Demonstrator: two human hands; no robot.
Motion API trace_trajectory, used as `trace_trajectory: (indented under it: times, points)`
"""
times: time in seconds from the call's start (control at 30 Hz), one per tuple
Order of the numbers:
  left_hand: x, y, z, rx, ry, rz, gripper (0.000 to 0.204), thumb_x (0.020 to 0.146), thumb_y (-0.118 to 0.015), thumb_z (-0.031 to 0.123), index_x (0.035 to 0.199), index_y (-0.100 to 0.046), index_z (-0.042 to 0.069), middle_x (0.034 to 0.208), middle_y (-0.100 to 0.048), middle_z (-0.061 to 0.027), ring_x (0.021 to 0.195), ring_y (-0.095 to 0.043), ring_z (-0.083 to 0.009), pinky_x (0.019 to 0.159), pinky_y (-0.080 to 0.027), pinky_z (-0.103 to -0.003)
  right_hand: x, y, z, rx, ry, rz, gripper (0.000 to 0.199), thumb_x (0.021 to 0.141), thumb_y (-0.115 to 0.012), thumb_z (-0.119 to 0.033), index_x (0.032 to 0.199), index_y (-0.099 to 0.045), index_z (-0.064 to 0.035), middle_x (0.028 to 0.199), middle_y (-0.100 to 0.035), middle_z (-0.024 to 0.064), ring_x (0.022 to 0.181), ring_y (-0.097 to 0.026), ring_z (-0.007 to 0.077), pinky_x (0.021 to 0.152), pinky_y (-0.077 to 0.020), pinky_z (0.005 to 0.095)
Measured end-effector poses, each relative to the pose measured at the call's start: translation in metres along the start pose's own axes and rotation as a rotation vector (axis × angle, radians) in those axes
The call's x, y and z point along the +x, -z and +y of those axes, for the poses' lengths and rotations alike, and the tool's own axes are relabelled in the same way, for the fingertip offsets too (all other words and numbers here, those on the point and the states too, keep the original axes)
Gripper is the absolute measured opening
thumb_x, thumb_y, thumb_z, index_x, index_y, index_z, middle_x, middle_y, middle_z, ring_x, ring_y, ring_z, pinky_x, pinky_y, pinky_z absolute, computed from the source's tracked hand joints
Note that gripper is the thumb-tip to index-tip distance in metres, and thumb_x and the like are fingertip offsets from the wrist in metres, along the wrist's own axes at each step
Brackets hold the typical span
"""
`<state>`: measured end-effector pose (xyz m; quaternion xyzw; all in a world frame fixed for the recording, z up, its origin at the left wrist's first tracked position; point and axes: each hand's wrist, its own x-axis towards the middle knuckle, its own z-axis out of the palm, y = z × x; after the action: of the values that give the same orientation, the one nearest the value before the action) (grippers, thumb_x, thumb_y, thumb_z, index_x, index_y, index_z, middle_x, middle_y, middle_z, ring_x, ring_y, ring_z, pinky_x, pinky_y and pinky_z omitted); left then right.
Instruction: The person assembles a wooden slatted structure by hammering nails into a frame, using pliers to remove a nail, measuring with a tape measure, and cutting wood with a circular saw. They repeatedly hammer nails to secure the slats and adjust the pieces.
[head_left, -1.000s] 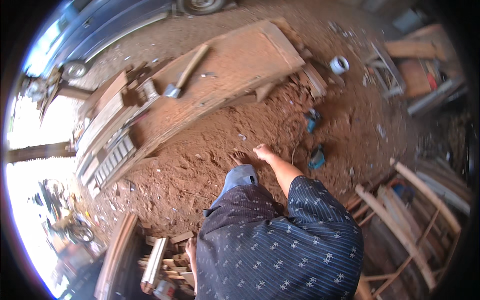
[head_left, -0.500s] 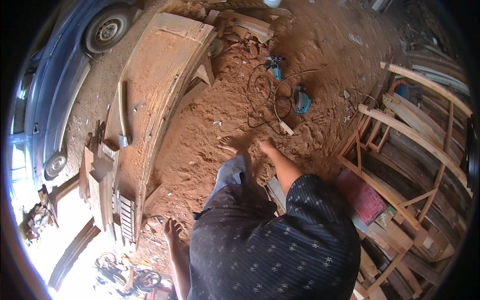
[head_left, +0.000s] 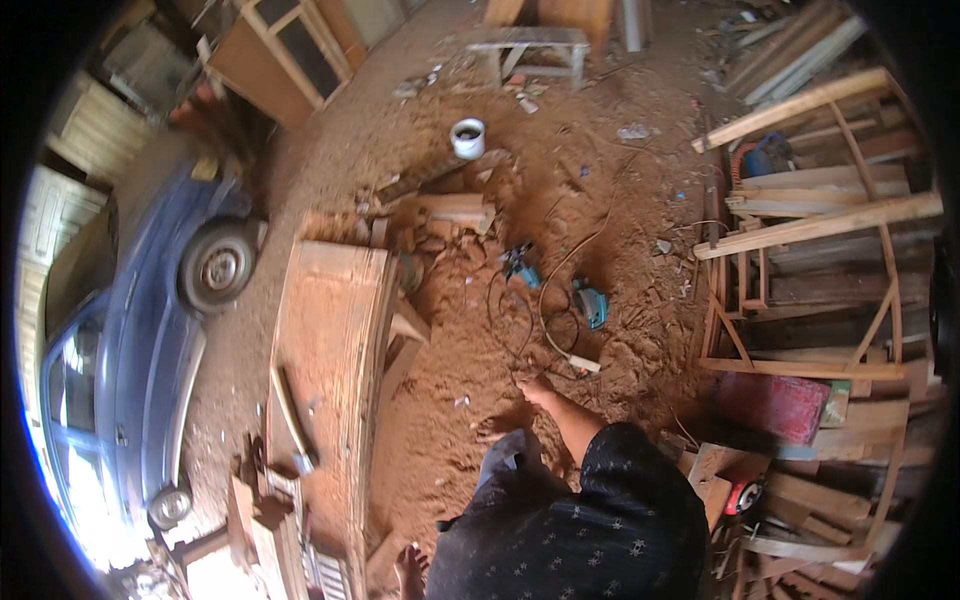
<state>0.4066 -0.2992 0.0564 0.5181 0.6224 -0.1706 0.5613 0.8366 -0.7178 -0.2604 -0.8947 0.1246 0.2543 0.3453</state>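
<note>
My right hand [head_left: 538, 390] reaches forward over the sawdust-covered ground [head_left: 450, 420], holding nothing, fingers loosely apart. Just beyond it lie looped cables [head_left: 545, 320] and two teal power tools [head_left: 592, 303] [head_left: 520, 265]. My left hand [head_left: 408, 568] hangs low at the bottom edge beside my dark patterned shirt [head_left: 590, 530]; it is too small to tell how its fingers lie. It is close to the long wooden workbench [head_left: 335, 370], on which a long-handled tool [head_left: 290, 415] rests. My knee in blue trousers [head_left: 505, 455] shows below the right hand.
A blue car [head_left: 150, 370] stands at the left beside the bench. Wooden furniture frames [head_left: 800, 230] and stacked timber fill the right, with a red box [head_left: 770, 405] among them. A white bucket [head_left: 467, 138], a cabinet [head_left: 280, 55] and a small bench [head_left: 530, 45] stand farther off.
My view has swung round: the workbench and car moved to the left and the power tools came nearer the middle. My right hand stays stretched forward toward the cables.
</note>
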Motion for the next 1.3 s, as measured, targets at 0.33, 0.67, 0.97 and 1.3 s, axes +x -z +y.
trace_trajectory:
  times: [0.33,0.67,0.97,1.3]
  points:
    - [0.059,0.007,0.08,0.074,-0.131,-0.078,0.044,0.097,-0.065,0.044,0.126,-0.058,0.011,0.103,-0.066,-0.0094,0.082,-0.068,-0.0281,0.064,-0.056,-0.042,-0.06,0.123,-0.133,0.129,-0.033,0.047,0.049,0.093,-0.062,-0.047,0.119,-0.072,-0.0077,0.114,-0.072,0.0221,0.104,-0.069,0.0393,0.093,-0.0547,0.0469]
    - [0.08,-0.061,0.141,0.283,-0.262,-0.159,0.055,0.099,-0.062,0.048,0.137,-0.053,0.009,0.117,-0.067,-0.0116,0.095,-0.069,-0.0283,0.075,-0.058,-0.044,-0.205,0.168,0.075,0.335,-0.317,-0.057,0.041,0.096,-0.064,-0.043,0.11,-0.068,-0.0045,0.093,-0.067,0.0188,0.081,-0.065,0.0278,0.074,-0.0535,0.0434]
    - [0.108,-0.216,0.137,0.479,-0.137,-0.343,0.043,0.098,-0.061,0.039,0.133,-0.059,0.015,0.104,-0.068,-0.0053,0.081,-0.067,-0.0213,0.073,-0.055,-0.04,-0.351,0.293,0.179,0.84,-0.877,0.153,0.029,0.1,-0.061,-0.033,0.122,-0.062,-0.0133,0.096,-0.066,0.0084,0.068,-0.063,0.0272,0.055,-0.0496,0.0324]
    - [0.046,-0.455,0.209,0.622,-0.225,-0.371,0.027,0.097,-0.063,0.037,0.117,-0.063,0.019,0.092,-0.068,-0.0022,0.07,-0.066,-0.0191,0.061,-0.052,-0.037,-0.244,0.325,0.301,1.03,-0.878,0.152,0.017,0.1,-0.061,-0.03,0.095,-0.062,-0.0134,0.071,-0.055,0.0028,0.061,-0.057,0.0216,0.056,-0.051,0.0385]
